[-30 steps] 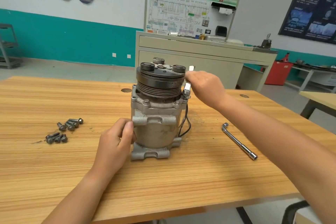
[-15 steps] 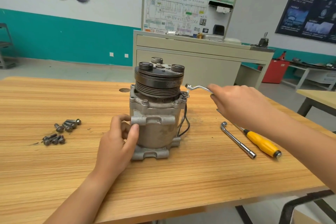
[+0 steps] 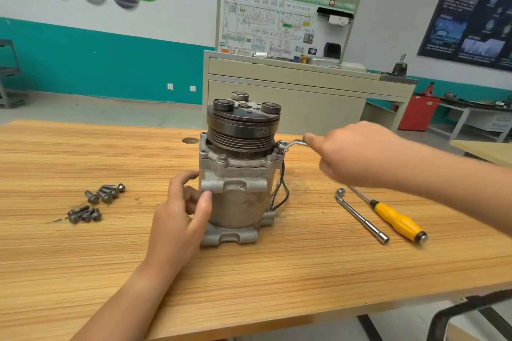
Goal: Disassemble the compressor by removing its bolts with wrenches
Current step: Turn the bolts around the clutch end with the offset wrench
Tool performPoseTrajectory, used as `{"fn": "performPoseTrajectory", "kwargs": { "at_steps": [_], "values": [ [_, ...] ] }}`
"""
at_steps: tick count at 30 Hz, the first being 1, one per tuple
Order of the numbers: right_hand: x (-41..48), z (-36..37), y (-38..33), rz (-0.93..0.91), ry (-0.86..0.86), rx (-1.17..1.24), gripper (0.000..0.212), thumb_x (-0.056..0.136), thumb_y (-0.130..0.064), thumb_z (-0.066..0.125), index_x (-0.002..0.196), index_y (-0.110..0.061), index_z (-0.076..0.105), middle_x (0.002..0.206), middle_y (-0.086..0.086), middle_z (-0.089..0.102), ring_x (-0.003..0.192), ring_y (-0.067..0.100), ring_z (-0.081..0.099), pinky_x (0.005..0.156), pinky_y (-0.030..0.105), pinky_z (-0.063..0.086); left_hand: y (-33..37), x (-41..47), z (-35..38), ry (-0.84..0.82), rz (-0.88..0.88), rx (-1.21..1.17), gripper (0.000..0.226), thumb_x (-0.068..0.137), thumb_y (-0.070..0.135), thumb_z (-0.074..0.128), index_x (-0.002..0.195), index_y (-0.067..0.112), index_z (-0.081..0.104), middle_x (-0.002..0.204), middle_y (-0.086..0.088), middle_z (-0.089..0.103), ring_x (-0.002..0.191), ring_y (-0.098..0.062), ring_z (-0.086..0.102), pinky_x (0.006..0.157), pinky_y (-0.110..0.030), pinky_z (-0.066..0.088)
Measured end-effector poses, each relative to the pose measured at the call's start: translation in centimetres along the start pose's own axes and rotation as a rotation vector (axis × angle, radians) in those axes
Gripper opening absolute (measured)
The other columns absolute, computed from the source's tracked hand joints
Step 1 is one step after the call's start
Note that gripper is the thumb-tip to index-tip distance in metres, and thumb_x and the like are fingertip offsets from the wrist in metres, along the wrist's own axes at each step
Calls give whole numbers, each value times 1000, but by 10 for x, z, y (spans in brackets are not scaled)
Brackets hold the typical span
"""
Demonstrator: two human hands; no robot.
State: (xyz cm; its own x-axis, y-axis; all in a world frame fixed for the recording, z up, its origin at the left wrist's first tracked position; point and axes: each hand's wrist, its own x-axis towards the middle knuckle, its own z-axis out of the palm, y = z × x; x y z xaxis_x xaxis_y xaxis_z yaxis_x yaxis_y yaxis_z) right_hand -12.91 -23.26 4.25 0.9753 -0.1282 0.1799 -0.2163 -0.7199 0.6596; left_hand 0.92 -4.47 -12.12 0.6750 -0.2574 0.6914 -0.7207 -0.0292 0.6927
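Note:
The grey compressor (image 3: 238, 196) stands upright in the middle of the wooden table (image 3: 249, 279), black pulley on top. My left hand (image 3: 180, 219) grips its left side, thumb on the front lug. My right hand (image 3: 357, 155) holds the handle of a silver ring wrench (image 3: 289, 144). The wrench's ring end sits on a bolt at the compressor's upper right flange. Two more bolt heads (image 3: 222, 158) show on the front flange.
Several loose bolts (image 3: 97, 202) lie on the table to the left. An L-shaped socket wrench (image 3: 360, 216) and a yellow-handled screwdriver (image 3: 396, 219) lie to the right. A beige cabinet (image 3: 291, 97) with a display board stands behind the table.
My right hand has swung the wrench handle from behind the compressor out to the right and toward me. The left hand kept its grip on the body. The screwdriver came into sight.

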Motion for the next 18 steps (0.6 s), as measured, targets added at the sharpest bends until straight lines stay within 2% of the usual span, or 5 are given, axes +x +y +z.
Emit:
{"fn": "performPoseTrajectory", "kwargs": {
  "at_steps": [6, 9, 11, 15, 18],
  "values": [
    [25, 26, 24, -43, 47, -59, 50, 93, -3, 38, 139, -20, 26, 82, 1, 59, 59, 16, 50, 43, 24, 33, 2, 0, -1, -29, 28, -38, 39, 81, 52, 35, 119, 48, 33, 63, 3, 57, 56, -10, 55, 56, -28, 45],
    [39, 48, 21, -82, 340, 106, 36, 85, 9, 53, 119, -3, 55, 93, 13, 68, 80, 29, 65, 66, 36, 54, 8, -1, 1, -56, 57, -37, 43, 84, 50, 30, 127, 50, 25, 67, 14, 60, 55, -5, 54, 49, -15, 37],
    [54, 58, 9, -72, 630, 225, 23, 72, 17, 64, 91, 4, 67, 84, 18, 70, 77, 31, 69, 73, 45, 54, 9, -2, 3, -75, 88, -20, 43, 85, 48, 29, 128, 48, 25, 74, 28, 60, 51, 0, 53, 46, -10, 34],
    [73, 54, -16, -74, 741, 391, 37, 77, 1, 34, 89, 4, 69, 86, 16, 71, 78, 29, 70, 82, 59, 45, 7, -3, 1, -101, 112, 6, 42, 85, 45, 31, 127, 47, 29, 74, 26, 59, 51, -6, 52, 46, -14, 35],
    [70, 52, -13, 14, 726, 466, 31, 81, 2, 38, 90, 7, 67, 81, 18, 70, 70, 30, 69, 84, 60, 43, 5, -3, -1, -116, 102, 20, 40, 83, 47, 31, 122, 53, 33, 72, 12, 59, 53, -13, 53, 47, -22, 36]
  ]
}}
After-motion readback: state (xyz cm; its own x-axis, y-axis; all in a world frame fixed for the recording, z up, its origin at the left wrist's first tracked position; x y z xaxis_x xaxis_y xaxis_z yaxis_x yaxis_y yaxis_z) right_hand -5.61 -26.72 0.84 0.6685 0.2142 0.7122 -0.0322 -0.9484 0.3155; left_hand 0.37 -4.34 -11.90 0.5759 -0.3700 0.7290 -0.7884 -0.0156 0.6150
